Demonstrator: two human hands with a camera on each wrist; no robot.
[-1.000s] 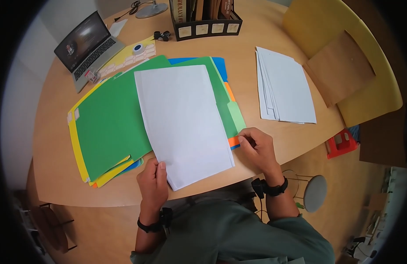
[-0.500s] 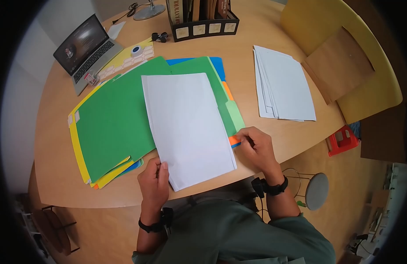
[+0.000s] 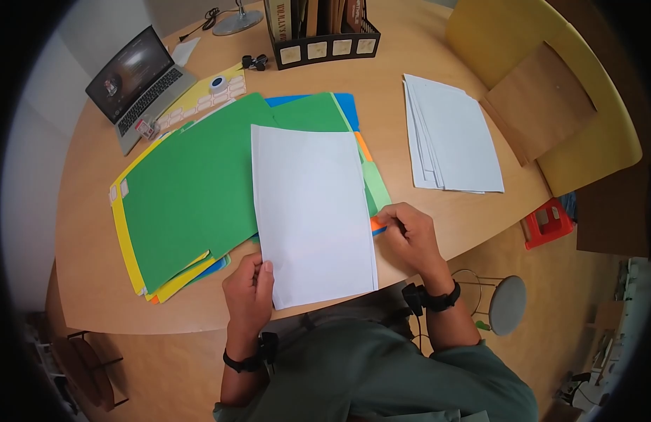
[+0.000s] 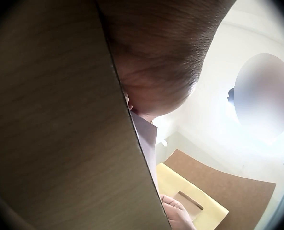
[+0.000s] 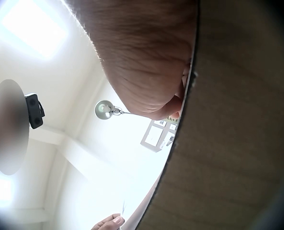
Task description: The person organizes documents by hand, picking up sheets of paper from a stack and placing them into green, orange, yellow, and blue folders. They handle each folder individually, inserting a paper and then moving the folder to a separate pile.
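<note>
In the head view, my left hand (image 3: 249, 292) pinches the lower left edge of a white stack of paper (image 3: 315, 211), thumb on top. The paper overlaps a spread of green folders (image 3: 192, 190), and its near end lies by the table's front edge. My right hand (image 3: 412, 235) rests at the paper's right side with fingers loosely curled. Its fingertips are at the corner of an orange folder (image 3: 376, 224), below a light green folder tab (image 3: 375, 186). In the left wrist view, the tabletop's underside hides most of the left fingers.
Another pile of white paper (image 3: 452, 133) lies at the right, near a yellow chair (image 3: 607, 133). A laptop (image 3: 139, 81) stands at the back left beside a sticker sheet (image 3: 202, 98). A black book rack (image 3: 325, 53) stands at the back. Yellow folders (image 3: 121, 232) show beneath the green ones.
The white paper has shifted to the right and toward the body, turning straighter, with the left hand still on its edge. More green folder shows at its left. The right hand has barely moved.
</note>
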